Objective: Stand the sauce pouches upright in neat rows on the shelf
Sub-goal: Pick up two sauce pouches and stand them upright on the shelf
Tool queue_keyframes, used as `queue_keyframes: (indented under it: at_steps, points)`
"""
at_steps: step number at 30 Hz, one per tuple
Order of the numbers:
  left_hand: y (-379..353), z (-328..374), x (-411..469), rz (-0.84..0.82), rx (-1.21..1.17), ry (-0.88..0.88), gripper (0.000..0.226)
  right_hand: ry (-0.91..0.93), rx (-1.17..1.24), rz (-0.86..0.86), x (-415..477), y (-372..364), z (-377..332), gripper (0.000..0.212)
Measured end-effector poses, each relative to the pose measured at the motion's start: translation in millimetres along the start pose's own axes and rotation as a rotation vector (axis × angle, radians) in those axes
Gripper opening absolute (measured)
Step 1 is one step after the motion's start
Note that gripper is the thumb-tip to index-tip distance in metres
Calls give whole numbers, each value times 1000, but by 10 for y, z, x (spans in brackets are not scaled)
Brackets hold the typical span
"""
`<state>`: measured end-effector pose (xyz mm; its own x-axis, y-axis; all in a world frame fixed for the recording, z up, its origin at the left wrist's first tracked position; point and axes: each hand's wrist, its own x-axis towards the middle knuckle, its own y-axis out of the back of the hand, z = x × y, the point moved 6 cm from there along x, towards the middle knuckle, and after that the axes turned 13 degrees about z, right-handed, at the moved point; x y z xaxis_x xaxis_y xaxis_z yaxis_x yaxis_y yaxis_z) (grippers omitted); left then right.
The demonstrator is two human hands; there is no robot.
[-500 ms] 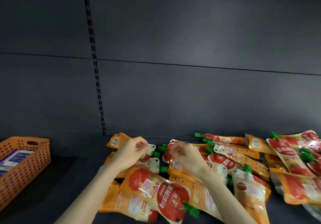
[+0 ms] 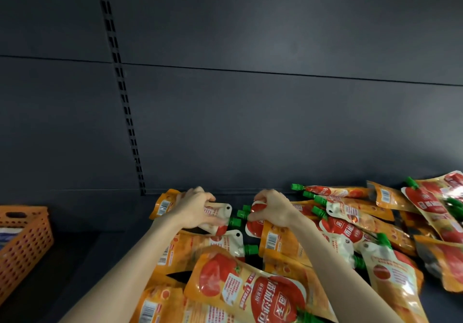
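We log: left hand (image 2: 195, 208) grips flat orange plastic sauce pouch (image 2: 221, 212) | right hand (image 2: 274, 210) pinches red-topped second pouch (image 2: 254, 226) | both lie on dark grey shelf (image 2: 112, 242)

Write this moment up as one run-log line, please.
left hand: grips white-topped orange sauce pouch | right hand: pinches red-fronted orange sauce pouch | other pouches: lying flat | upright rows: none

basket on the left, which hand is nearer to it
Left. The left hand grips a pouch across a stretch of shelf from the basket; the right hand grips a second pouch farther right, beyond the left hand.
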<state>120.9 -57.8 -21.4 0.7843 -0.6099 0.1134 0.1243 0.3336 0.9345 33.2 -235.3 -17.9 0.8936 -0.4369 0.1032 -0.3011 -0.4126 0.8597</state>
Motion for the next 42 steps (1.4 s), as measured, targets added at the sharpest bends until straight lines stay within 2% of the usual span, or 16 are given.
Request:
queue_keyframes:
  at_steps: [4, 9, 15, 22, 28, 33, 35, 37, 38, 42]
  points:
    - [123, -2, 73, 138, -50, -6, 47, 21, 112, -42, 56, 45, -47, 31]
    - [256, -46, 108, 280, -316, -16, 42, 84, 214, 25, 92, 149, -70, 19]
    - [465, 50, 161, 363, -739, -1, 41, 45, 562, 207, 196, 491, -154, 20]
    - [575, 328, 149, 349, -1191, 82, 61, 59, 961, 401, 221, 792, -438, 14]
    - [555, 401, 161, 342, -1140, 83, 68, 146, 996, 369, 168, 648, -602, 10]
    - [579, 374, 145, 320, -1061, 119, 81, 95, 1002, 263, 139, 539, -546, 18]
    - [616, 322, 112, 356, -1013, 150, 67, 72, 933, 240, 126, 501, -524, 29]
    - [647, 236, 74, 433, -998, 172, 28, 39, 863, 243, 129, 477, -504, 36]
    - [649, 198, 53, 462, -1001, 181, 18, 27, 846, 244, 134, 466, -501, 38]
    - [650, 89, -2, 533, -1014, 182, 16, 45, 836, 258, 146, 444, -567, 36]
